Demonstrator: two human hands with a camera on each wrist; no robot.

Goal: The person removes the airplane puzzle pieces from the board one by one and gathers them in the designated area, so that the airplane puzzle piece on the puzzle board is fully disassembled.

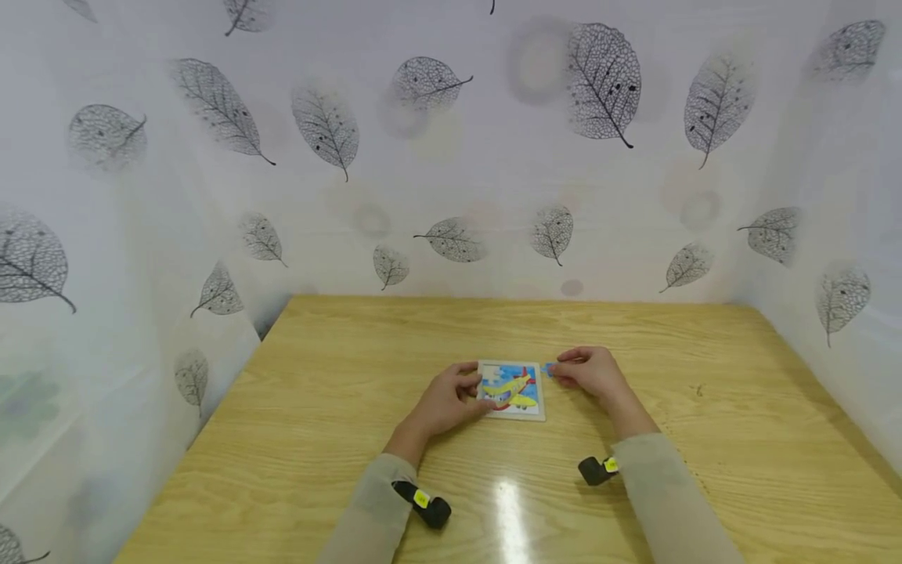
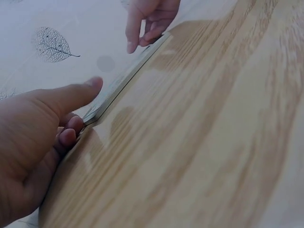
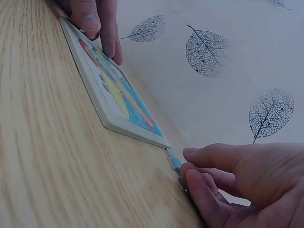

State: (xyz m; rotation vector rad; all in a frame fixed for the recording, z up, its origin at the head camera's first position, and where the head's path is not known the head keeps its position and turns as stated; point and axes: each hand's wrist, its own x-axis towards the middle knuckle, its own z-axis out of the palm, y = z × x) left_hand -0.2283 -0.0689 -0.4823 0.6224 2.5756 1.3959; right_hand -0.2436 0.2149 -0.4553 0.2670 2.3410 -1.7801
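Observation:
A small jigsaw puzzle in a pale frame (image 1: 545, 406) lies flat on the table, its picture a yellow and red aeroplane (image 1: 517, 385) against blue sky. At the picture's upper left a pale patch shows. My left hand (image 1: 449, 399) grips the frame's left side, the thumb over its near left corner and the fingers along the edge. Just off the frame's far right corner, my right hand (image 1: 592, 372) pinches a small blue puzzle piece (image 3: 175, 161) between thumb and fingers. Those fingers partly cover the piece.
The wooden table (image 1: 338, 368) spreads around the puzzle. Behind it and at both sides hangs a pale curtain (image 1: 493, 180) printed with dark leaves. Black wrist cameras (image 1: 431, 509) are strapped over both pale sleeves (image 1: 669, 489).

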